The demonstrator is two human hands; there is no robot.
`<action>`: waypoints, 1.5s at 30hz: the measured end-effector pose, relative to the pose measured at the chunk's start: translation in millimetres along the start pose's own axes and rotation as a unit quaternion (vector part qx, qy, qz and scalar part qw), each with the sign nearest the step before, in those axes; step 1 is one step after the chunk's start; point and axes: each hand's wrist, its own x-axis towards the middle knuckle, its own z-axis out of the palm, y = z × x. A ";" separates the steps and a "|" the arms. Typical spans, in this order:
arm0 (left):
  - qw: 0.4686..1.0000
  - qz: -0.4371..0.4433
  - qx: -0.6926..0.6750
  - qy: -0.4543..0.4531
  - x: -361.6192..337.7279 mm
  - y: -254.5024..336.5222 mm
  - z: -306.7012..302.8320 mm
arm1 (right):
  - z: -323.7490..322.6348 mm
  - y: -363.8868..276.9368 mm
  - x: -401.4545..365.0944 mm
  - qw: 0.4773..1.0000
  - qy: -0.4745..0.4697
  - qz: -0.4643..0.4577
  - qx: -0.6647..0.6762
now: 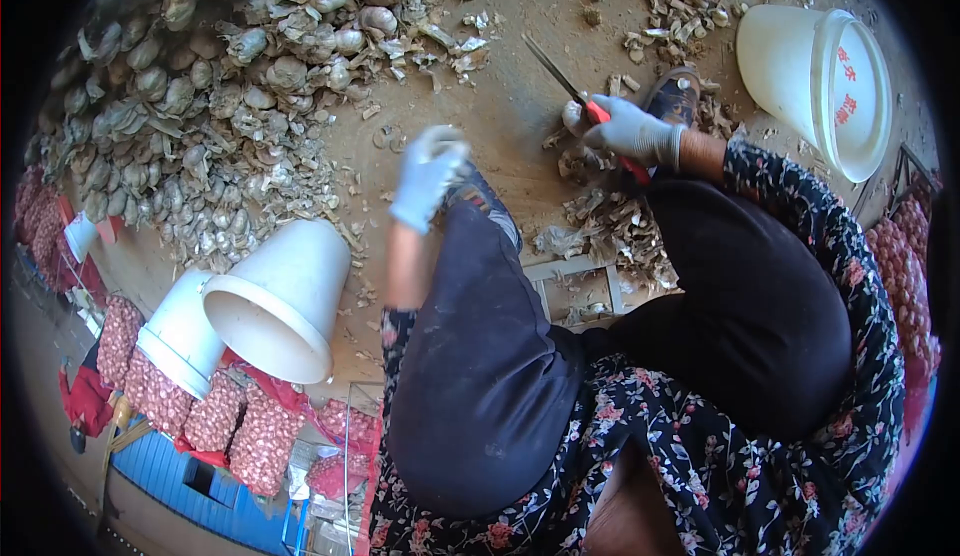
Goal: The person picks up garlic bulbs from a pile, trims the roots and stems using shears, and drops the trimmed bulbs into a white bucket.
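Observation:
My right hand (635,131), in a pale work glove, is closed round red-handled shears (597,112). Their long dark blade points up and left, away from me, and a second red part shows below my wrist. Beside the grip, a whitish garlic bulb (573,118) overlaps the shears in this view. My left hand (430,176), gloved as well, hovers near my left shoe and is smeared by motion; its fingers look bent, and I cannot tell whether it holds anything. A large heap of garlic bulbs (285,74) lies on the ground beyond it.
Two white buckets (300,256) lie tipped at the left, and another white bucket (795,71) with red writing lies at the upper right. Garlic stalk cuttings (625,226) litter the ground between my legs. Filled red mesh sacks (265,441) and a person in red (88,401) are at lower left.

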 end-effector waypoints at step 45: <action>0.926 0.283 0.202 0.149 -20.6 89.2 -19.1 | -9.8 -98.4 -10.1 0.838 0.151 -0.311 -0.421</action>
